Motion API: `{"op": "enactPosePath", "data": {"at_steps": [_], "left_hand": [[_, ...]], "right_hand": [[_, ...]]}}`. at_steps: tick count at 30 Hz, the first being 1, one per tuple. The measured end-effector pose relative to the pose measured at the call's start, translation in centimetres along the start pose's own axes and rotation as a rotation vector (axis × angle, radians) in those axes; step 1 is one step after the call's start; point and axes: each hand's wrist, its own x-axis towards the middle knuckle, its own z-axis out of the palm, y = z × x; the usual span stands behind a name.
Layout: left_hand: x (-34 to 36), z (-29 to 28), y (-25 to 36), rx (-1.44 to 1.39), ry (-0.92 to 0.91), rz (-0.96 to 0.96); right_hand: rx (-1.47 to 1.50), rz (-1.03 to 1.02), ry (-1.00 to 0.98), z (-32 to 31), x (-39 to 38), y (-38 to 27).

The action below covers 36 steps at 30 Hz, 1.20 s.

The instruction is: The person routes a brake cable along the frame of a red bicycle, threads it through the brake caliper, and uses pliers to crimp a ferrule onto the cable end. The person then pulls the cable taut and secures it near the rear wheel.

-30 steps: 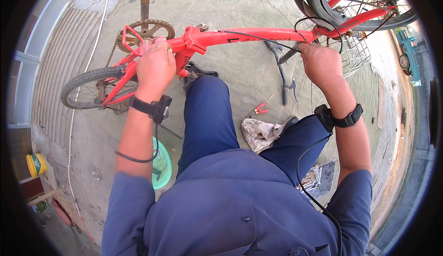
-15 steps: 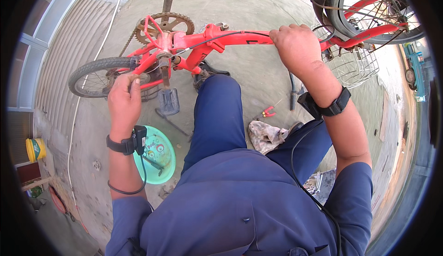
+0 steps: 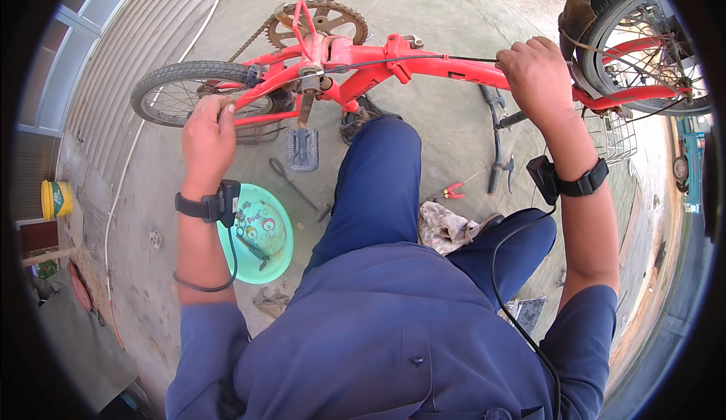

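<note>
A red bicycle frame [image 3: 431, 66] stretches across in front of me, with its rear wheel [image 3: 162, 91] at the left and its front wheel [image 3: 605, 38] at the far right. My left hand [image 3: 208, 136] is closed around the red rear tube beside the rear wheel. My right hand [image 3: 535, 79] grips the main tube close to the front wheel; its palm side is hidden. Between the hands are the rusty chainring [image 3: 333, 25], a crank and a grey pedal [image 3: 302, 150].
A green basin [image 3: 276, 262] holding small parts and a tool stands below my left hand. Detached handlebars [image 3: 495, 136], red-handled pliers [image 3: 452, 191], a stained cloth [image 3: 442, 227] and a dark metal tool [image 3: 295, 184] lie on the concrete. A wire basket [image 3: 616, 136] sits under the front wheel.
The bicycle and my right hand have shifted to the right in the picture, and the view has moved a little. More of the handlebars on the ground shows. Both hands keep their hold.
</note>
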Motion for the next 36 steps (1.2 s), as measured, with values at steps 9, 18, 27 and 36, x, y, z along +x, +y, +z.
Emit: {"op": "enactPosePath", "data": {"at_steps": [9,18,27,36], "left_hand": [[1.4,0.5,-1.8,0.075,0.014,0.088],[2.2,-1.0,-5.9,0.211,0.026,0.059],[1.6,-1.0,-10.8,0.319,0.052,0.062],[-3.9,-5.2,-19.7,0.621,-0.025,-0.316]], "right_hand": [[0.129,0.032,0.056,-0.2,0.9,2.6],[0.212,0.018,0.049,2.4,1.9,1.7],[0.378,0.021,0.083,5.6,2.6,2.0],[0.747,0.237,-0.28,8.7,1.0,-2.2]]}}
